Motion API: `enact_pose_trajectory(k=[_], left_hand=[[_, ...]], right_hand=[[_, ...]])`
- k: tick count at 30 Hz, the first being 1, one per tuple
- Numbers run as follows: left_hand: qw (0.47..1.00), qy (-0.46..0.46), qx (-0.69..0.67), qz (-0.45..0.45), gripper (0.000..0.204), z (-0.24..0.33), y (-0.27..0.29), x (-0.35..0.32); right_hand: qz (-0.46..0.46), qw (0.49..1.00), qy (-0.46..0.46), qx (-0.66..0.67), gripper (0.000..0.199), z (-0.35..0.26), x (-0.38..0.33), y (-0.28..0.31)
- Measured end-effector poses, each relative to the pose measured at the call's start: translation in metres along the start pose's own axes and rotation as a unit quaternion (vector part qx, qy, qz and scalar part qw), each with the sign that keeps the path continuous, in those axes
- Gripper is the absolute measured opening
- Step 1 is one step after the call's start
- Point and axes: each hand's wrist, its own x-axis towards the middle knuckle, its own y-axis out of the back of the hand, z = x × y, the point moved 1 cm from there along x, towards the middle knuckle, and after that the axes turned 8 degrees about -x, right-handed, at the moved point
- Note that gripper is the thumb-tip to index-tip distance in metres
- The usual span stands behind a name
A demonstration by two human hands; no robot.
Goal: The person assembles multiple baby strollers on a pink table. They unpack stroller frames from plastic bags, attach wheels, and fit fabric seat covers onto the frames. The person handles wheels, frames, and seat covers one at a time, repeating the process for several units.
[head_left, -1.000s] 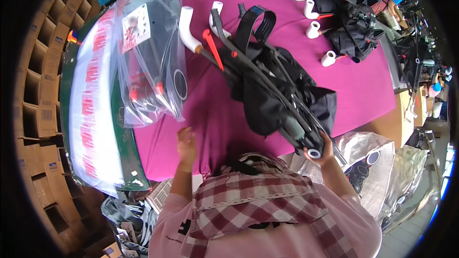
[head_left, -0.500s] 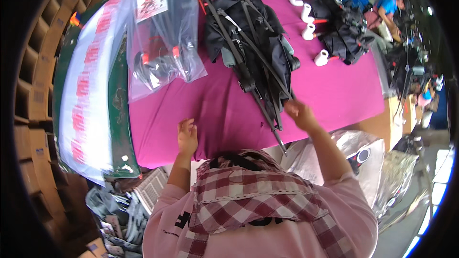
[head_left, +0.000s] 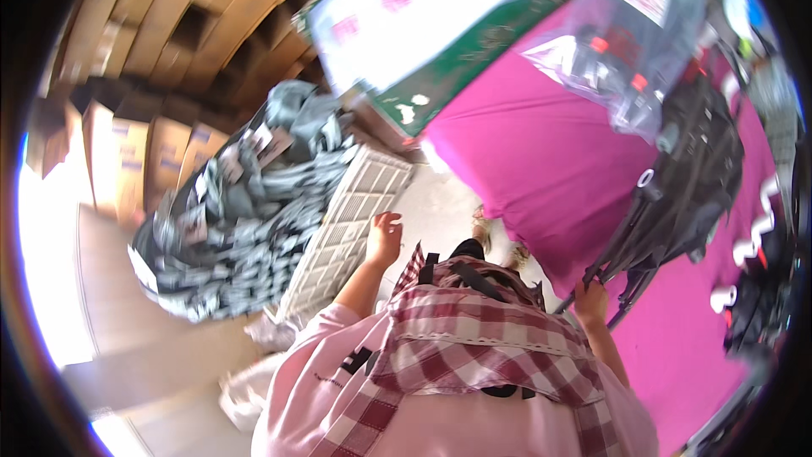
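Observation:
My right hand [head_left: 590, 300] is closed around the lower tube ends of a folded black stroller [head_left: 689, 178], which has dark fabric over thin black tubes and lies on the pink-covered table [head_left: 541, 135]. Off to the left, my left hand [head_left: 385, 237] hovers with its fingers loosely curled and apart, holding nothing. It is beside a light plastic crate [head_left: 338, 228], apparently not touching it. Heaped at that crate is a pile of grey-blue fabric pieces [head_left: 254, 211] with tags. A clear plastic bag [head_left: 584, 76] with dark parts and red-orange tips lies beyond the stroller.
White plastic sheeting [head_left: 414, 17] with red print covers a green board [head_left: 474, 59] at the table's far left. Cardboard boxes [head_left: 169, 152] and shelving stand behind the crate. White curved pieces [head_left: 748, 250] and black parts sit on the right of the table.
The view has swung left, bringing the crate and grey-blue pile into full sight. My right hand, earlier beside the stroller's tubes, now grips their ends. My left hand is now near the crate.

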Motion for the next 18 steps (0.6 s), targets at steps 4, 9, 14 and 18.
enact_pose_trajectory(k=[4, 9, 14, 18], left_hand=[[0.999, 0.014, -0.039, 0.01, 0.022, -0.005, 0.0, -0.009], [0.993, -0.045, -0.098, -0.039, 0.029, 0.0, 0.012, 0.025], [0.989, -0.073, -0.108, 0.076, 0.044, -0.073, 0.08, 0.077], [0.967, -0.056, -0.039, 0.244, 0.045, -0.158, 0.2, 0.103]], right_hand=[[0.171, 0.951, 0.22, 0.136, 0.018, -0.093, 0.014, 0.03], [0.173, 0.906, 0.307, 0.235, 0.008, -0.245, 0.004, 0.084], [-0.017, 0.911, 0.377, 0.167, 0.013, -0.352, -0.016, -0.026], [-0.136, 0.905, 0.39, 0.098, 0.013, -0.427, -0.021, -0.046]])
